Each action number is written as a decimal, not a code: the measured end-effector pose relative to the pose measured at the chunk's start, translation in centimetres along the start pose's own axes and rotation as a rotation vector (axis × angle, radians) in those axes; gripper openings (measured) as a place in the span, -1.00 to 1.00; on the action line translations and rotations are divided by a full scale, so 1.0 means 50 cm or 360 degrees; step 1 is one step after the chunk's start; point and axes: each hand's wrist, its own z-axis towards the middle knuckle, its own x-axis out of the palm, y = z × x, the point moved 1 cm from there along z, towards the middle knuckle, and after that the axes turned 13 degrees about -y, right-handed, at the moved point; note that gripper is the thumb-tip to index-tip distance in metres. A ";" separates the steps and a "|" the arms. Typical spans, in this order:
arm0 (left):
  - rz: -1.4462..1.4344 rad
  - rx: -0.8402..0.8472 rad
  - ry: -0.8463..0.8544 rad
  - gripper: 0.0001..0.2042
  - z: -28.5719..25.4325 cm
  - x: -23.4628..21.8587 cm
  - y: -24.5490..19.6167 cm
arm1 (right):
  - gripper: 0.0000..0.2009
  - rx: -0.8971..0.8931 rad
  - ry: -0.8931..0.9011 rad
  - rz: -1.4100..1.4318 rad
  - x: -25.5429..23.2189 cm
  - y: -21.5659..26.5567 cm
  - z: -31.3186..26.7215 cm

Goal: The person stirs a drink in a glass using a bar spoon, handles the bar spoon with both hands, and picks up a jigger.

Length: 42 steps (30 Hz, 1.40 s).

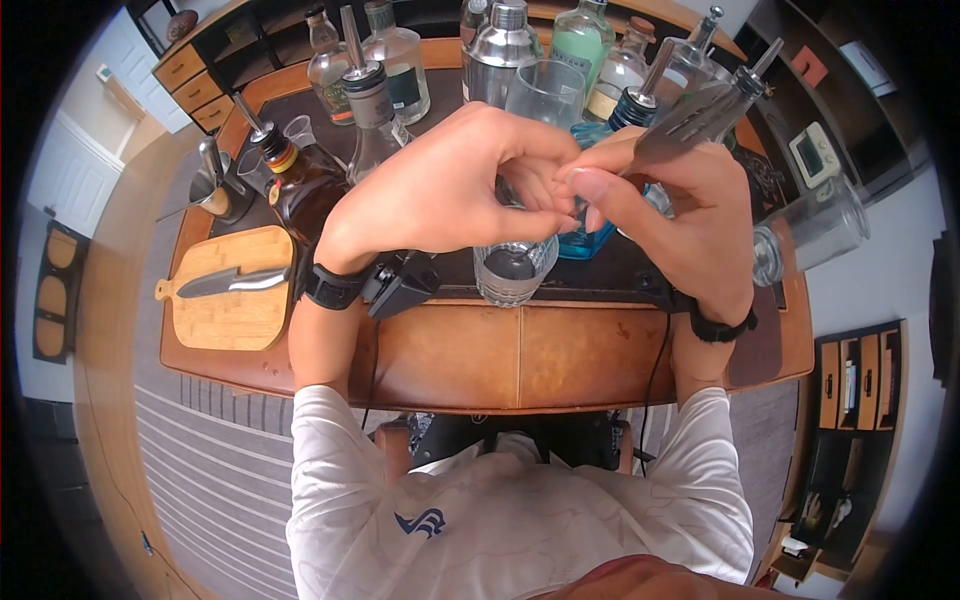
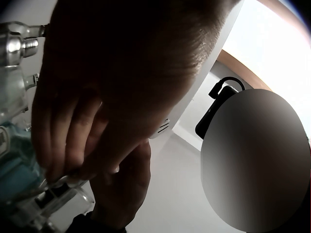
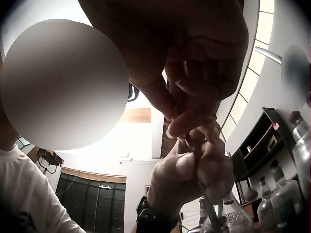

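Observation:
Both hands meet at the fingertips above a cut-glass tumbler point(image 1: 513, 270) in the head view. My right hand point(image 1: 690, 215) pinches with thumb and forefinger, and a dark slotted metal head like a fork's point(image 1: 688, 128) shows beside its knuckles. My left hand point(image 1: 450, 190) curves in from the other side, fingers bent, thumb tip near the right fingertips. In the right wrist view, a thin metal strip point(image 3: 212, 209) shows below the left fingers point(image 3: 214, 170). I cannot tell what lies between the left fingertips. A blue bottle point(image 1: 590, 240) stands partly hidden behind the hands.
Several bottles with pourers, a steel shaker point(image 1: 503, 45) and a tall clear glass point(image 1: 545, 92) crowd the table's back. At left, a knife point(image 1: 235, 283) lies on a wooden board point(image 1: 225, 325) near a brown bottle point(image 1: 305, 185). A glass vessel point(image 1: 825, 225) stands at right.

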 end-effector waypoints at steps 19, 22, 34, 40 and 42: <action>-0.0082 -0.0096 0.0154 -0.62 0.000 -0.008 0.003 | -0.84 0.0060 -0.0033 0.0121 0.007 -0.007 0.003; -0.0109 -0.0098 0.0138 -0.65 0.000 -0.006 0.003 | -0.80 0.0084 -0.0071 0.0095 0.005 -0.004 0.004; 0.0000 -0.0114 0.0087 -0.71 0.000 -0.016 0.001 | -0.78 0.0116 -0.0010 0.0050 0.007 -0.018 0.008; 0.0276 -0.0088 0.0010 -0.73 0.003 -0.021 -0.012 | -0.83 0.0096 0.0024 -0.0012 0.006 -0.009 0.010; 0.0350 -0.0073 -0.0021 -0.73 0.005 -0.016 -0.010 | -0.83 0.0047 0.0012 -0.0088 0.005 -0.005 0.009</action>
